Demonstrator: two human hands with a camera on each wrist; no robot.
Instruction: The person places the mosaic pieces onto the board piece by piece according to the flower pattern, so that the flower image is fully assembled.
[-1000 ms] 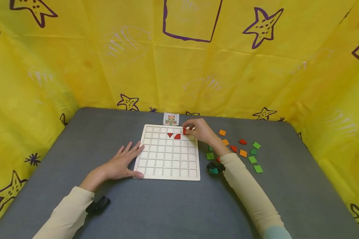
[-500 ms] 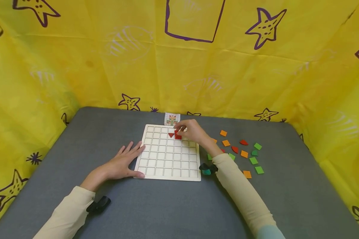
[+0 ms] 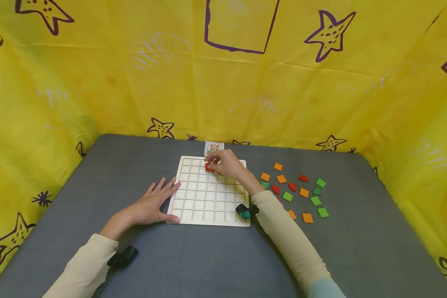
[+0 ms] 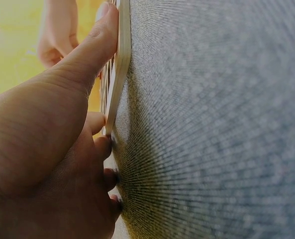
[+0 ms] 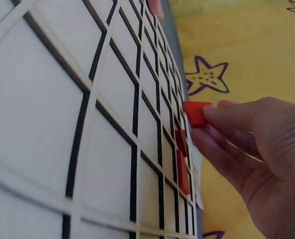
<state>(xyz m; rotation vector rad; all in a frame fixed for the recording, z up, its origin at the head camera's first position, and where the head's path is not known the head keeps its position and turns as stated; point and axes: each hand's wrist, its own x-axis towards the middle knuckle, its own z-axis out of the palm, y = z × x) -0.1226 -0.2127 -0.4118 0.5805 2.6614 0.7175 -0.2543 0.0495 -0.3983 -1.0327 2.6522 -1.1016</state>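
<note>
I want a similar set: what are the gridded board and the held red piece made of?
Gridded board: probably matte wood, judging by its pale tan edge. Held red piece: perhaps smooth painted wood or plastic; its even colour leaves that open.

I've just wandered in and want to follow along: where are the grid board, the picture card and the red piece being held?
Grid board (image 3: 210, 194): head view, on a bare cell.
Picture card (image 3: 213, 147): head view, on its printed face.
Red piece (image 5: 195, 113): right wrist view, on its exposed face.

Red tile (image 5: 193, 113) pinched in the right hand (image 3: 226, 163), pale gridded board (image 3: 205, 194) lying flat below, left hand (image 3: 152, 205) touching its edge, two red pieces (image 5: 183, 173) (mostly hidden from here) on it.
</note>
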